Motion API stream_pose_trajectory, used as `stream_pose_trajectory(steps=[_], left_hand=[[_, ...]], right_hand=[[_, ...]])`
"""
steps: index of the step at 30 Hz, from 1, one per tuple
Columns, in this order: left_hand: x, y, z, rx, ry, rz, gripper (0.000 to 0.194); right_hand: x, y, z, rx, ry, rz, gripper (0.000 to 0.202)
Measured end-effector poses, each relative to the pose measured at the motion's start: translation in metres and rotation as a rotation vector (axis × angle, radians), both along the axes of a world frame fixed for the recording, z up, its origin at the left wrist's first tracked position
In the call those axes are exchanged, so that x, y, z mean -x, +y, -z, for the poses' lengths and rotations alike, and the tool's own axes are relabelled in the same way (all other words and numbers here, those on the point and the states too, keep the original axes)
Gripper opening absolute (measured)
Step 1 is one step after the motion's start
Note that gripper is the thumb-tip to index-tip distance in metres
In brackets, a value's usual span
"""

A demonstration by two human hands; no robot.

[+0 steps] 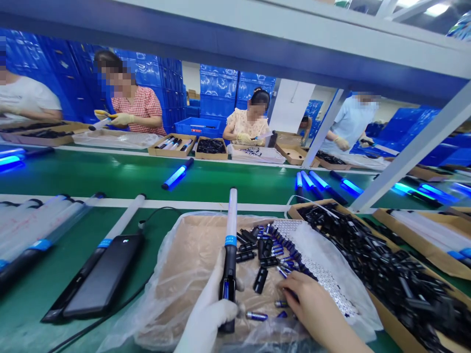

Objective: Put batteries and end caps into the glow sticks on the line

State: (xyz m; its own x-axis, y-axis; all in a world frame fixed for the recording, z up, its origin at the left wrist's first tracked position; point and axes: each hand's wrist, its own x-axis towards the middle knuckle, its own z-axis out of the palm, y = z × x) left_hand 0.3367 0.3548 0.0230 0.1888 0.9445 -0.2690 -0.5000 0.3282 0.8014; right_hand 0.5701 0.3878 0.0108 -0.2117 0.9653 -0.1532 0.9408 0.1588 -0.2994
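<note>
My left hand [209, 309], in a white glove, is wrapped round the black handle of a light stick [231, 215] with a whitish tube and a blue band. The stick stands nearly upright in view, its battery slot uncovered, with something blue inside. My bare right hand [309, 299] reaches into a plastic-lined cardboard tray [191, 245]. Its fingers are bent and apart, the fingertips among small blue batteries [256, 316]; whether they touch one is unclear. Several black battery covers or holders [260, 279] lie beside them. Rows of batteries on end [327, 279] fill the tray's right side.
A black power bank or phone [105, 274] with a cable lies left, by more light sticks [55, 230]. A box of black parts [390, 274] stands right. Beyond, lit sticks [177, 175] lie on a green belt [110, 171]. Co-workers sit opposite; a slanted post [408, 152] stands right.
</note>
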Motion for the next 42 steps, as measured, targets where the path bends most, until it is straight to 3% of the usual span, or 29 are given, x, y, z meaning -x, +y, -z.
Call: stream_pose_trajectory(steps=[4,7,11,14,17,21,25,28,30,33,37,39,42], left_hand=[[0.001,-0.001,0.002,-0.04,0.026,-0.002,0.095],[-0.001,-0.001,0.003,-0.077,0.086,-0.017,0.086],[-0.005,0.0,0.007,-0.037,0.291,-0.17,0.072],[-0.008,0.0,0.016,-0.078,0.368,-0.301,0.065],[-0.009,0.0,0.023,-0.059,0.363,-0.292,0.062],[-0.007,-0.001,0.017,-0.014,0.353,-0.237,0.063],[-0.004,-0.002,0.005,-0.046,0.15,-0.115,0.082],[-0.004,0.001,-0.001,-0.042,-0.021,-0.043,0.107],[-0.005,0.003,-0.002,0.007,0.015,-0.024,0.111],[-0.006,0.002,-0.001,0.043,0.151,-0.023,0.1],[-0.004,-0.001,0.002,-0.002,0.164,-0.041,0.084],[-0.003,-0.003,0.001,-0.06,0.17,-0.065,0.076],[-0.002,-0.004,-0.002,-0.124,0.187,-0.075,0.055]], right_hand=[[-0.009,0.0,0.001,-0.136,0.314,0.078,0.025],[0.002,-0.005,-0.007,-0.236,0.653,0.126,0.018],[0.048,-0.016,-0.019,-0.18,1.097,0.149,0.02],[0.087,-0.022,-0.016,-0.202,1.214,0.147,0.015],[0.109,-0.022,-0.006,-0.279,1.093,0.113,0.012],[0.108,-0.02,0.0,-0.422,0.975,0.093,0.031],[0.071,-0.019,-0.005,-0.495,0.943,0.171,0.024],[0.029,-0.019,-0.004,-0.391,0.807,0.176,0.025],[0.004,-0.019,0.0,-0.297,0.679,0.15,0.024],[-0.011,-0.015,0.002,-0.119,0.471,0.001,0.018],[-0.001,-0.005,-0.005,0.061,0.227,-0.195,0.027],[0.003,0.001,-0.008,0.063,0.123,-0.207,0.031],[0.003,0.005,-0.01,-0.059,0.118,-0.1,0.035]])
